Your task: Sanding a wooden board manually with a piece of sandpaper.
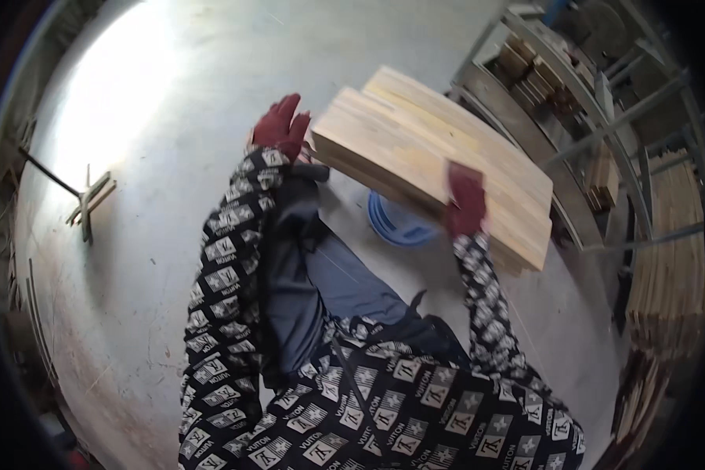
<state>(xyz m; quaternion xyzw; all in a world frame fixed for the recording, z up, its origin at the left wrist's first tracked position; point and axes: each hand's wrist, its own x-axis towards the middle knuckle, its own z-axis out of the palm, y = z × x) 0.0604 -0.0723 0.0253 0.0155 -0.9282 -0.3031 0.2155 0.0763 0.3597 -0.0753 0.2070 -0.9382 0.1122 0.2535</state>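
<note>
A thick stack of pale wooden boards (415, 145) lies at a slant before me, its upper layers slightly offset. On its top face, toward the near right part, rests my right hand (467, 202) in a maroon glove. That hand is smeared by motion, and its front end looks squared off and reddish brown; whether it grips a flat piece there I cannot tell. My left hand (278, 127), also in a maroon glove, hovers just off the left end of the boards, fingers apart and holding nothing.
Under the stack's near side a blue round tub (399, 223) shows in part. Metal racks (603, 117) with wood pieces line the right, beside a long pile of boards (666, 258). A metal stand with splayed feet (86, 205) is on the floor at left.
</note>
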